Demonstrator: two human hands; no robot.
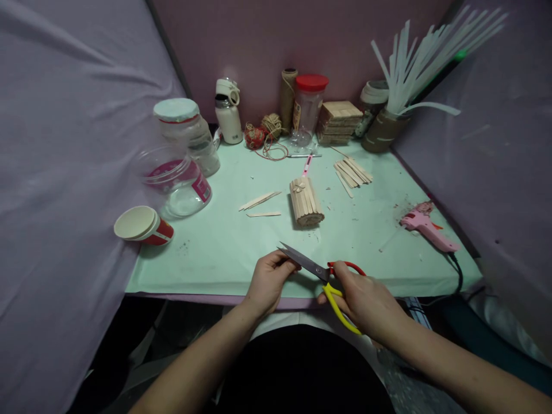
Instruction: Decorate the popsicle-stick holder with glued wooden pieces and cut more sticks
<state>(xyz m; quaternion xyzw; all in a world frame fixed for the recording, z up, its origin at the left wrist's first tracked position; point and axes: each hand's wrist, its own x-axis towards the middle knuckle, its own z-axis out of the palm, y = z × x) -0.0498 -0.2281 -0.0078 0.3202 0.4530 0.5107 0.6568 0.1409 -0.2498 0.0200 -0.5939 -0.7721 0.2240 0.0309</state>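
My right hand point(366, 296) grips a pair of scissors point(308, 263) with one red and one yellow handle, the blades pointing left and slightly parted. Beside the blades, the thumb and fingers of my left hand point(271, 279) are pinched together; whatever they hold is too small or hidden to name. Just beyond the hands lies a cylinder covered in wooden craft sticks point(307, 201), with a small stick flower on its side. To its left are a few loose craft sticks point(261, 200), some with cut or pointed ends.
A pile of craft sticks point(352, 172) lies right of the cylinder, and a pink glue gun point(431, 229) at the right edge. Paper cups point(144, 225) and a clear plastic jar point(185, 187) stand left. Twine balls point(255, 137), a red-lidded jar point(308, 106) and white glue sticks point(403, 75) line the back.
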